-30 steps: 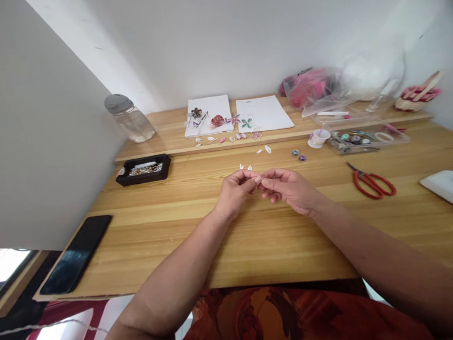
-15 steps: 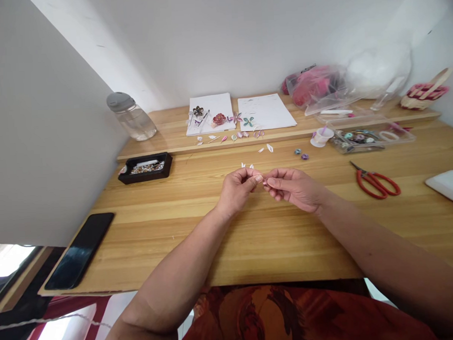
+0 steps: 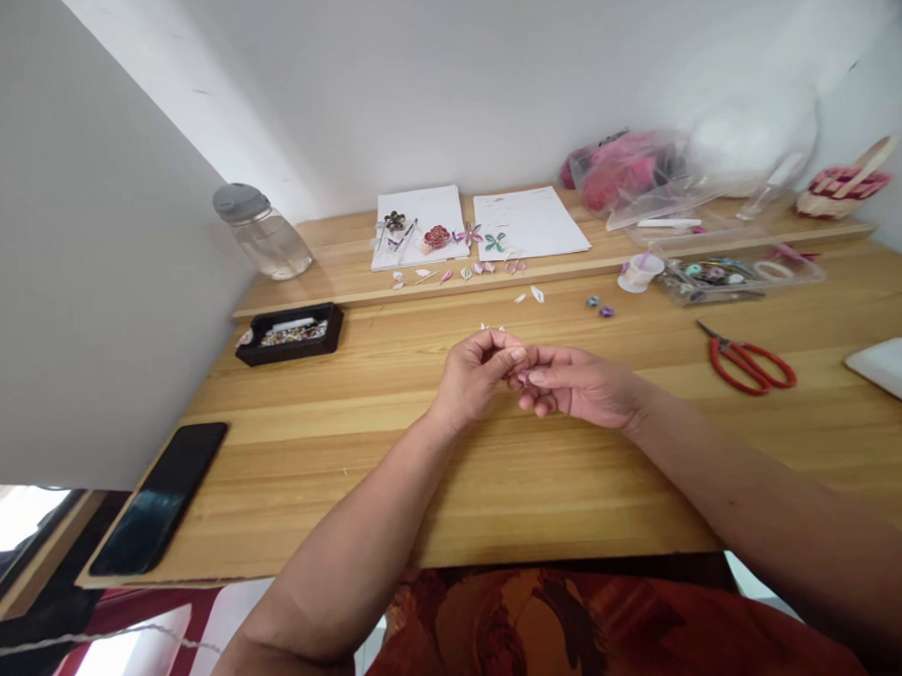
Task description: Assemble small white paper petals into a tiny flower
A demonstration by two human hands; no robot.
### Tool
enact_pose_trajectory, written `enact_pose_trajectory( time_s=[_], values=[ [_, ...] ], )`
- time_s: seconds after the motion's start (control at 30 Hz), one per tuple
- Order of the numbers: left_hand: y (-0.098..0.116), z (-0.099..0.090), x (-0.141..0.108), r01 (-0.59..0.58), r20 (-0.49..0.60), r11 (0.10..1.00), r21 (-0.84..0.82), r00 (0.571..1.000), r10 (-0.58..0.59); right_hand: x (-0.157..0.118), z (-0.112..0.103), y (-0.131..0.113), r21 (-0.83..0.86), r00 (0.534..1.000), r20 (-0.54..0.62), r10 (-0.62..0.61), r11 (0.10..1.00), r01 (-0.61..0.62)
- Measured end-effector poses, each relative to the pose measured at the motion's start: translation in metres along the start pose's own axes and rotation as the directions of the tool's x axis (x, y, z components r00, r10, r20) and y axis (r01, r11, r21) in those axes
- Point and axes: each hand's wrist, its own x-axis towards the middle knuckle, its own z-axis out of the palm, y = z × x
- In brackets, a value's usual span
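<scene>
Head view shows your two hands meeting over the wooden desk [image 3: 502,475], which runs out on every side of them. Beyond your hands, at the back, lie two white sheets [image 3: 483,227] with small paper flowers on them, and past your right hand, further back, a clear plastic bag [image 3: 638,180] with pink material inside. Well out to the near side of your left hand a black phone [image 3: 159,498] lies flat near the desk edge; further back on that side stand a clear bottle [image 3: 263,232] and a black tray [image 3: 290,333]. Out to the side of your right hand lie the red scissors [image 3: 747,363], with a clear box [image 3: 732,271] of small bits beyond them. Your left hand [image 3: 472,377] is curled, thumb and forefinger pinched together at the tips. Your right hand [image 3: 584,387] is loosely closed, its fingertips touching those of the left. Between the two pinches sits a tiny pinkish paper piece [image 3: 522,377], held by both hands just above the desk; its shape is too small to tell. Just beyond your left fingertips two small white petals [image 3: 491,328] rest on the wood.
</scene>
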Motion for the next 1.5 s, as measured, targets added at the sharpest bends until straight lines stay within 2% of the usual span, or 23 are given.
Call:
enact_pose_trajectory(
  time_s=[0.1, 0.2, 0.37, 0.5, 0.67, 0.9, 1.07, 1.13, 1.27, 1.33, 1.4, 1.5],
  values=[
    [0.0, 0.0, 0.0, 0.013, 0.006, 1.0, 0.009, 1.0, -0.013, 0.001, 0.001, 0.001, 0.0, 1.0, -0.004, -0.003, 1.0, 0.003],
    [0.0, 0.0, 0.0, -0.005, -0.023, 0.999, 0.046, 1.0, 0.006, 0.003, 0.002, 0.003, -0.076, 0.999, -0.047, -0.012, 0.997, 0.008],
    [-0.003, -0.006, 0.004, -0.047, -0.131, 0.995, 0.092, 0.99, 0.059, 0.003, -0.002, 0.005, -0.238, 0.993, -0.106, -0.059, 0.971, 0.033],
    [-0.007, -0.013, 0.008, -0.063, -0.22, 0.998, 0.018, 0.973, 0.066, 0.003, -0.008, 0.004, -0.305, 0.986, -0.137, -0.095, 0.951, 0.049],
    [-0.008, -0.023, 0.014, -0.091, -0.362, 0.995, -0.034, 0.929, 0.073, 0.003, -0.015, -0.001, -0.442, 0.967, -0.195, -0.162, 0.895, 0.061],
    [-0.009, -0.034, 0.019, -0.125, -0.472, 0.991, -0.038, 0.877, 0.093, 0.004, -0.029, -0.008, -0.678, 0.902, -0.341, -0.265, 0.734, -0.041],
    [-0.012, -0.038, 0.022, -0.109, -0.501, 0.994, -0.031, 0.862, 0.079, 0.004, -0.035, -0.011, -0.797, 0.875, -0.338, -0.346, 0.6, -0.07],
    [-0.013, -0.038, 0.022, -0.112, -0.506, 0.993, -0.022, 0.859, 0.085, 0.004, -0.037, -0.011, -0.857, 0.857, -0.32, -0.404, 0.509, -0.08],
    [-0.013, -0.038, 0.023, -0.106, -0.5, 0.994, -0.015, 0.862, 0.084, 0.004, -0.04, -0.012, -0.955, 0.824, -0.246, -0.511, 0.272, -0.117],
    [-0.014, -0.037, 0.022, -0.095, -0.488, 0.995, -0.016, 0.869, 0.075, 0.003, -0.042, -0.012, -0.972, 0.82, -0.213, -0.531, 0.199, -0.123],
    [-0.014, -0.037, 0.022, -0.091, -0.482, 0.996, -0.012, 0.873, 0.074, 0.003, -0.045, -0.013, -0.974, 0.815, -0.216, -0.538, 0.178, -0.141],
    [-0.014, -0.036, 0.021, -0.094, -0.485, 0.995, -0.01, 0.871, 0.078, 0.003, -0.05, -0.016, -0.957, 0.803, -0.277, -0.527, 0.221, -0.185]
  ],
)
